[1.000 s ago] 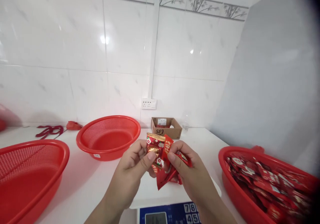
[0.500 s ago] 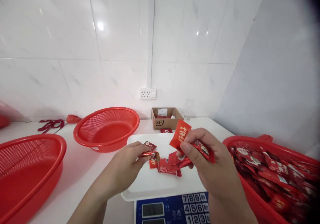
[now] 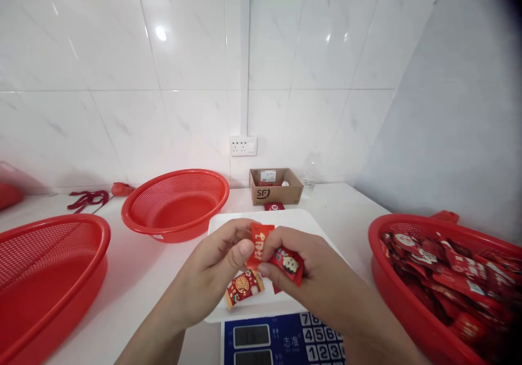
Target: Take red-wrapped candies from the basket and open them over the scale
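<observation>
My left hand (image 3: 214, 264) and my right hand (image 3: 312, 264) are together over the white tray (image 3: 304, 218) of a scale. Between them is a small red packet with gold characters (image 3: 260, 240), its edge pinched by my left thumb and fingers. My right hand grips that packet's other side along with a second red packet bearing a cartoon face (image 3: 289, 264). Under my left hand shows a red-and-gold patterned packet (image 3: 244, 288); I cannot tell whether it is held or lies on the tray. My hands hide most of the tray's middle.
At the right stands a red basket (image 3: 377, 234) heaped with red packets. Two more red baskets, one at the left (image 3: 104, 240) and one behind (image 3: 222, 199), sit on the white table. A cardboard box (image 3: 281, 195) is near the wall. The scale's blue keypad (image 3: 285, 340) faces me.
My right hand has moved left with its red packets and met my left hand. The packet with gold characters is now between both hands. The view has shifted slightly.
</observation>
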### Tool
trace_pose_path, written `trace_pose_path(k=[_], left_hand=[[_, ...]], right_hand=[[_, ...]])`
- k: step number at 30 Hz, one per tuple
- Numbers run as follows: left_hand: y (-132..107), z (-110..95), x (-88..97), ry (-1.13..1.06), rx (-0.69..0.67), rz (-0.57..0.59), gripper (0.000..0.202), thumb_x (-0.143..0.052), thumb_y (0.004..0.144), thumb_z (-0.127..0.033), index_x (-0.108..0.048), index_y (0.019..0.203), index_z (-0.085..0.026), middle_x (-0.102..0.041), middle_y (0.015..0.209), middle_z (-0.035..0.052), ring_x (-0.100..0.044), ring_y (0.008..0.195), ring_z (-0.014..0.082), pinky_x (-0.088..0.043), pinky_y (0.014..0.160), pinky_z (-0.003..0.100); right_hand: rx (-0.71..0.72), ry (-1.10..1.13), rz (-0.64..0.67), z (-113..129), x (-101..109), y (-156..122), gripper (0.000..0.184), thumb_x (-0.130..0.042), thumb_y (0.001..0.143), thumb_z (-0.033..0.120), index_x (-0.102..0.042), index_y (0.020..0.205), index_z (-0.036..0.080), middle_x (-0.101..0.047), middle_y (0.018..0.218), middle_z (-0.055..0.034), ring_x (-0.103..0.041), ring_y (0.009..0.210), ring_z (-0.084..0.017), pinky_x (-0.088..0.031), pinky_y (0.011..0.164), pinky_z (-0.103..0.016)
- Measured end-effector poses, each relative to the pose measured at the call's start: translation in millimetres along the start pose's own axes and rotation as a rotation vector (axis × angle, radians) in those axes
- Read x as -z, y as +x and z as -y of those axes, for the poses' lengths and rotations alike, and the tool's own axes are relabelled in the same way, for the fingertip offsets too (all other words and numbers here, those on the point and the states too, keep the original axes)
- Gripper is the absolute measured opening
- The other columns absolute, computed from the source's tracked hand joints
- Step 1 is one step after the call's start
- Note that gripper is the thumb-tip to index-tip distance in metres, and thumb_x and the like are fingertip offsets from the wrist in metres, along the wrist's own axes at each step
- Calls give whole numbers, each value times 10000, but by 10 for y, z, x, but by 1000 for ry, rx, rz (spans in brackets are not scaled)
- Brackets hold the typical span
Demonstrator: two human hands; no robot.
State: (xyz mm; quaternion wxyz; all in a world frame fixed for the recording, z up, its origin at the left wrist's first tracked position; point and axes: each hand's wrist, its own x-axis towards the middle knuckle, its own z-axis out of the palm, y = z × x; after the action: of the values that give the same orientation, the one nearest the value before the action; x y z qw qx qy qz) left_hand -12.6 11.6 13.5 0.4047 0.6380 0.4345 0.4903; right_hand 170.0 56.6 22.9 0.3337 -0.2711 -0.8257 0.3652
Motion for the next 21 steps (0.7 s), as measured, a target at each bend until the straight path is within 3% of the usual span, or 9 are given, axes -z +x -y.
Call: trace_pose_path(k=[3, 8, 12, 16, 21], left_hand=[[-8, -14, -48, -139, 22, 16, 222, -561, 947, -424, -621, 925, -211, -612, 848, 1, -577, 801, 151, -477, 712, 257], [-11, 21, -37, -221, 8, -103, 162, -659, 905, -351, -633, 856, -199, -569, 720, -34, -523, 675, 105, -447, 631, 207], [-29, 31, -49, -318, -61, -194, 113, -682, 900, -314, -628, 877, -218, -636, 757, -33, -574, 724, 103, -477, 696, 201], [-45, 25, -85, -414, -128, -261, 89, -711, 882, -284, -639, 875, -234, -660, 796, -37, -576, 765, 102, -485, 713, 188], [-60, 10, -105, -448, -135, -221, 61, -713, 881, -259, -653, 887, -254, -674, 807, -51, -597, 771, 92, -498, 726, 176]], right_hand=[[-8, -31, 50, -18, -39, -3, 85, -594, 853, 172, -560, 794, 223, -587, 696, 47, -484, 579, -108, -387, 528, -216], [0, 19, 12, 0, -59, -6, 35, -589, 890, 239, -556, 894, 247, -585, 656, 62, -507, 538, -108, -405, 512, -216], [25, 13, -121, 15, -45, 0, 72, -616, 882, 274, -556, 916, 257, -639, 725, 53, -562, 580, -115, -448, 547, -219], [36, -3, -114, 28, -32, 2, 85, -609, 904, 330, -631, 886, 250, -651, 698, 38, -587, 586, -127, -458, 554, -234], [144, -43, -156, 34, -23, 7, 150, -590, 900, 247, -637, 759, 227, -623, 634, 33, -551, 553, -120, -428, 533, -232]])
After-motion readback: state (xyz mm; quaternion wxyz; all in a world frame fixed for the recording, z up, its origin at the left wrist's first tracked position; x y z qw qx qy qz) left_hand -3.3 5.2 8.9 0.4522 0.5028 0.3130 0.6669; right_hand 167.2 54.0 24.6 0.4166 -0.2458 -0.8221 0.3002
